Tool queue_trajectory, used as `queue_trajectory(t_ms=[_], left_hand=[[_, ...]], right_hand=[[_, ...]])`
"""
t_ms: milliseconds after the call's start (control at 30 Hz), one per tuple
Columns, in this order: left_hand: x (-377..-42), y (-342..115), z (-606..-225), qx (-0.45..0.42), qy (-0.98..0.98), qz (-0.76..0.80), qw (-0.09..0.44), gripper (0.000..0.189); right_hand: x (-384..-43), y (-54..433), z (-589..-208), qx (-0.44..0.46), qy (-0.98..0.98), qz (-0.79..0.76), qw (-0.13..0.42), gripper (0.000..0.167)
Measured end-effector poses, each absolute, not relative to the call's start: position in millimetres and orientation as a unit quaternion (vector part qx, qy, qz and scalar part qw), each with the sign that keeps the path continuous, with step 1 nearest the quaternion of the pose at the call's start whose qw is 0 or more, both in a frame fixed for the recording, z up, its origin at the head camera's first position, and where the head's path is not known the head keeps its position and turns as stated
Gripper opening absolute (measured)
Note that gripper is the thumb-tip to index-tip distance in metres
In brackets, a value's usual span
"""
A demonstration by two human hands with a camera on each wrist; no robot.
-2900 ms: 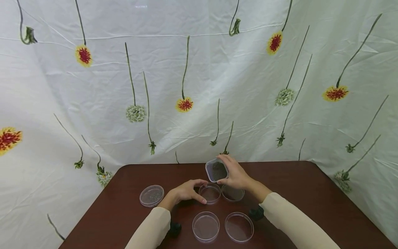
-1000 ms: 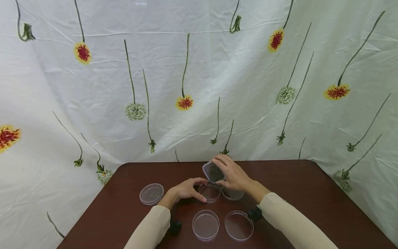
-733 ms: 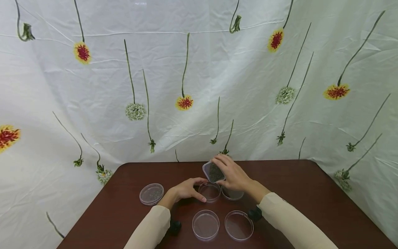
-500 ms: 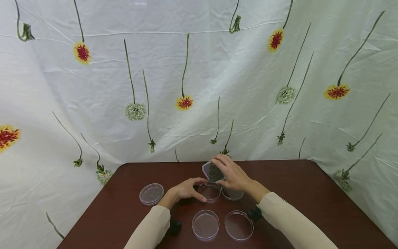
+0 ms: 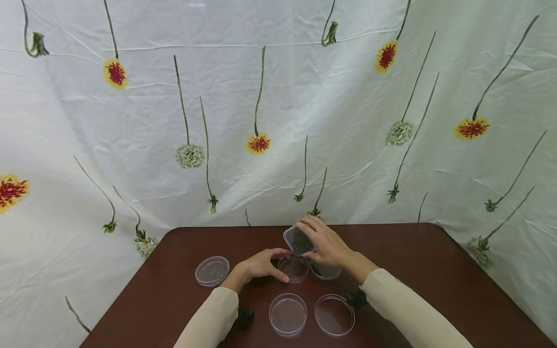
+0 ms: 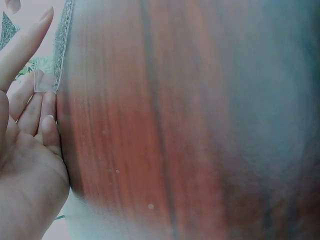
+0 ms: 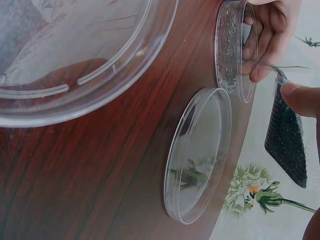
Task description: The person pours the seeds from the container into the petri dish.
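My right hand (image 5: 324, 244) grips a small square clear plastic tub (image 5: 300, 241) of dark green granules. It is tilted over a round petri dish (image 5: 293, 269); in the right wrist view a thin stream leaves the corner of the tub (image 7: 287, 140). My left hand (image 5: 261, 266) holds that dish from the left, thumb in front and fingers behind. Granules cling inside the dish (image 7: 227, 45) in the right wrist view. The left wrist view shows fingers of my left hand (image 6: 30, 155) against the dish's clear edge (image 6: 45, 82).
Beside the held dish stands another petri dish (image 5: 325, 273), partly under my right hand. Two more, a left dish (image 5: 288, 315) and a right dish (image 5: 334, 315), lie nearer me. A petri dish (image 5: 212, 271) with small bits sits at left on the dark brown table (image 5: 404, 270). Flowered cloth (image 5: 348, 106) hangs behind.
Since the earliest frame my right hand has brought the tub slightly left, tipping it further over the dish. My left hand stays at the dish. The last second shows hardly any movement.
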State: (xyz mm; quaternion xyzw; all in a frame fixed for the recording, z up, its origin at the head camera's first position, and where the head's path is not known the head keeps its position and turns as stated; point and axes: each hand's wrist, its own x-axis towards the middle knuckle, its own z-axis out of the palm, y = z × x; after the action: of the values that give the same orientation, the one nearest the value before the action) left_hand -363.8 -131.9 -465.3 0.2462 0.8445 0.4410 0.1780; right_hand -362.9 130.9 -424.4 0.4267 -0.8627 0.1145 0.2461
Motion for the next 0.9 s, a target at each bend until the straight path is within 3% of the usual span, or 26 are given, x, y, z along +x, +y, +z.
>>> queue_trajectory(t_ms=[900], left_hand=[[-360.4,-130.4,-460.5,0.237,0.846,0.440,0.183,0.077]], right_hand=[[-363.9,134.4,-429.1,0.411,-0.870,0.133,0.236,0.091]])
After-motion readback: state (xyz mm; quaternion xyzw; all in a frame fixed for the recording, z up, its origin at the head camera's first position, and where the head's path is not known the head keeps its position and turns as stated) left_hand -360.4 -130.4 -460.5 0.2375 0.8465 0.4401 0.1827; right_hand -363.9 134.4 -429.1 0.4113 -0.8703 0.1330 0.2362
